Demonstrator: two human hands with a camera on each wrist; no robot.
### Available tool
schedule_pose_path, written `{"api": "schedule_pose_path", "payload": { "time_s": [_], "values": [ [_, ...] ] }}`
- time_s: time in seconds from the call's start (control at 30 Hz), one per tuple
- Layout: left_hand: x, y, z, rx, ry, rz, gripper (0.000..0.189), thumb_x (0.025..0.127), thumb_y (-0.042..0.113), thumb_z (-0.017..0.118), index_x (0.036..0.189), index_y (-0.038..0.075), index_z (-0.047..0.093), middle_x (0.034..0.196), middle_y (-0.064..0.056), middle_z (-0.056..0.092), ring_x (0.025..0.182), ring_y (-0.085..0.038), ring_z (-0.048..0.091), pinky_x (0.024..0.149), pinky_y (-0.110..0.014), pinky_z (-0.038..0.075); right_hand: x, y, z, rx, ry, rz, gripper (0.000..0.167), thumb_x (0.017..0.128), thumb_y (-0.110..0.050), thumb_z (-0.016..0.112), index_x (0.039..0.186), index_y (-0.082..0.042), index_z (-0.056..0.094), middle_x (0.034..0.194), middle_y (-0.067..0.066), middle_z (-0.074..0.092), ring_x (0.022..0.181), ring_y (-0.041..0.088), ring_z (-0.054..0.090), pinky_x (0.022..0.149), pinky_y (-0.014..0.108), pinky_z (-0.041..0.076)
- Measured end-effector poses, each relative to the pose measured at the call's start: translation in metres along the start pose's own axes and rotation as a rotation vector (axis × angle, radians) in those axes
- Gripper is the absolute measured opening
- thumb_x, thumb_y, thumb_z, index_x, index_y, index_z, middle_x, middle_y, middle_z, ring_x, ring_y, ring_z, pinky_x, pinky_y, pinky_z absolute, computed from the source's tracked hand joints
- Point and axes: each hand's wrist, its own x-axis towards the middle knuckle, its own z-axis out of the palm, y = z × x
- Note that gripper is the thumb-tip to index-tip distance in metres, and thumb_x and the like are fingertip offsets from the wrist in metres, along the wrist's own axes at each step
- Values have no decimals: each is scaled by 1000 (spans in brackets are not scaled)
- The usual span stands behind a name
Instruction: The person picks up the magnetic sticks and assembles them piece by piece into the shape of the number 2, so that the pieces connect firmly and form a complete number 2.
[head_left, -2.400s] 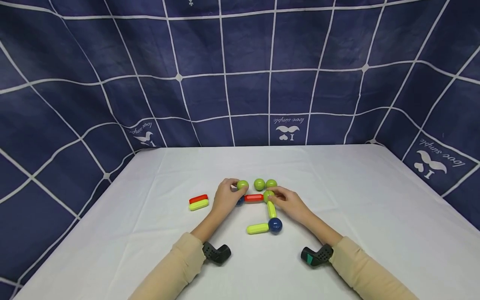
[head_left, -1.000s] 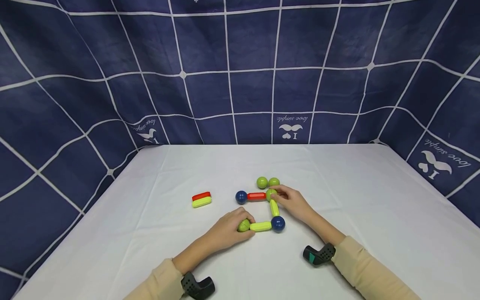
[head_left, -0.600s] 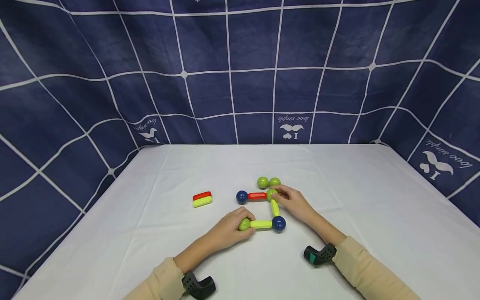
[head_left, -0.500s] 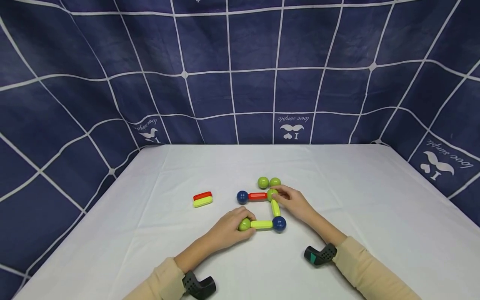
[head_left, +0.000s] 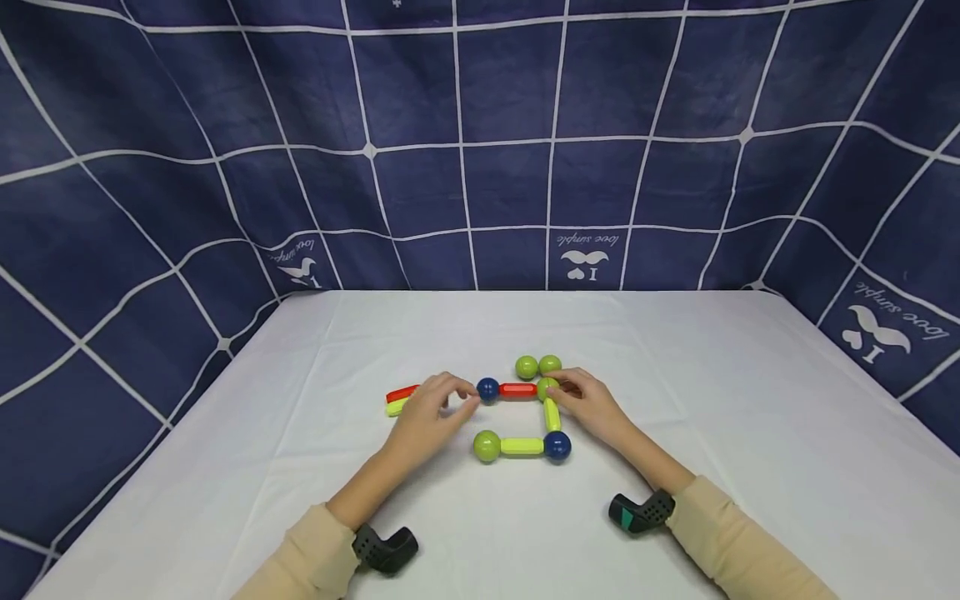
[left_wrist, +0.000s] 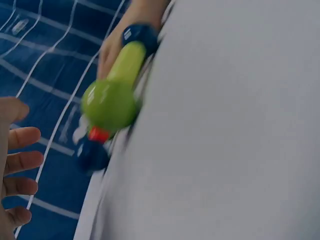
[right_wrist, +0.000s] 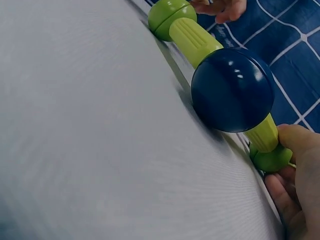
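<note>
My right hand [head_left: 588,402] pinches a green ball [right_wrist: 270,159] between thumb and fingers. From that ball a red rod [head_left: 517,389] runs left to a blue ball [head_left: 488,390], and a yellow-green rod [head_left: 552,415] leads nearer to a second blue ball [head_left: 557,446]. Another yellow-green rod [head_left: 522,447] joins this second blue ball to a green ball [head_left: 487,446] at the near left. My left hand [head_left: 429,417] holds nothing; its parted thumb and fingers are just left of the far blue ball. The left wrist view shows its fingers [left_wrist: 22,162] apart.
Two loose green balls [head_left: 527,367] lie behind the joined pieces. A loose red rod [head_left: 401,393] and yellow-green rod [head_left: 396,407] lie beyond my left hand, partly hidden by it. White cloth covers the table [head_left: 720,400]; a blue checked curtain [head_left: 495,183] hangs behind.
My left hand carried a green ball from the back to the end of the near rod, let it go, then moved up and left to the far blue ball. My right hand kept its grip.
</note>
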Motion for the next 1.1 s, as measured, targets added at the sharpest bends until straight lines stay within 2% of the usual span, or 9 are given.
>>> {"api": "schedule_pose_path", "payload": {
  "time_s": [0.07, 0.17, 0.3, 0.43, 0.57, 0.67, 0.8, 0.93, 1.1],
  "values": [
    [5, -13, -10, 19, 80, -24, 10, 87, 25, 59, 91, 17, 65, 85, 3, 59, 78, -18, 50, 68, -26, 38, 1, 1, 0, 5, 0, -1, 36, 88, -30, 59, 117, -8, 60, 111, 12, 58, 97, 22, 57, 85, 35, 48],
    [11, -35, -24, 61, 114, -92, 14, 87, 22, 58, 93, 13, 66, 92, -3, 60, 86, -22, 50, 75, -32, 37, 2, 2, 0, 9, -3, 5, 37, 87, -31, 59, 117, -8, 59, 111, 12, 58, 98, 22, 57, 86, 37, 48],
    [11, -65, -33, 106, 41, -156, 27, 87, 29, 56, 104, 10, 65, 106, -9, 58, 103, -26, 45, 85, -43, 30, 2, 3, 0, 7, -8, 11, 38, 88, -32, 58, 117, -8, 59, 112, 12, 57, 101, 24, 57, 89, 38, 47],
    [8, -82, -34, 123, -50, -137, 43, 87, 43, 52, 108, 8, 64, 104, -12, 57, 100, -28, 44, 82, -44, 30, 3, 3, 0, 4, -8, 6, 39, 88, -32, 58, 118, -8, 58, 113, 12, 57, 102, 25, 57, 90, 39, 46],
    [8, -82, -34, 101, -116, -152, 46, 86, 49, 52, 104, 8, 65, 99, -10, 58, 97, -26, 46, 82, -43, 32, 3, 3, -2, 5, 0, -6, 38, 88, -32, 58, 118, -9, 58, 110, 11, 57, 101, 24, 56, 89, 40, 46],
    [10, -79, -33, 74, -147, -210, 37, 86, 42, 56, 102, 10, 64, 101, -9, 60, 100, -25, 47, 85, -43, 34, 3, 3, -2, 12, 3, -12, 37, 88, -30, 58, 118, -9, 59, 108, 11, 57, 99, 24, 57, 89, 39, 46],
    [12, -75, -33, 56, -159, -265, 29, 86, 33, 60, 103, 9, 61, 99, -7, 60, 96, -22, 47, 82, -37, 37, 2, 3, -2, 21, 4, -10, 37, 88, -30, 59, 118, -8, 59, 107, 11, 56, 98, 23, 56, 88, 39, 46],
    [14, -72, -31, 72, -121, -257, 27, 84, 28, 63, 102, 8, 60, 97, -8, 60, 92, -21, 49, 80, -36, 39, 2, 2, -2, 22, 6, -16, 38, 88, -30, 59, 118, -7, 58, 107, 11, 56, 97, 22, 56, 87, 38, 47],
    [14, -66, -28, 135, -10, -175, 25, 83, 27, 65, 101, 11, 63, 89, -4, 60, 82, -17, 49, 68, -30, 38, 2, 2, -2, 14, 10, -11, 37, 88, -29, 59, 118, -8, 59, 106, 10, 56, 96, 21, 55, 86, 37, 46]
  ]
}}
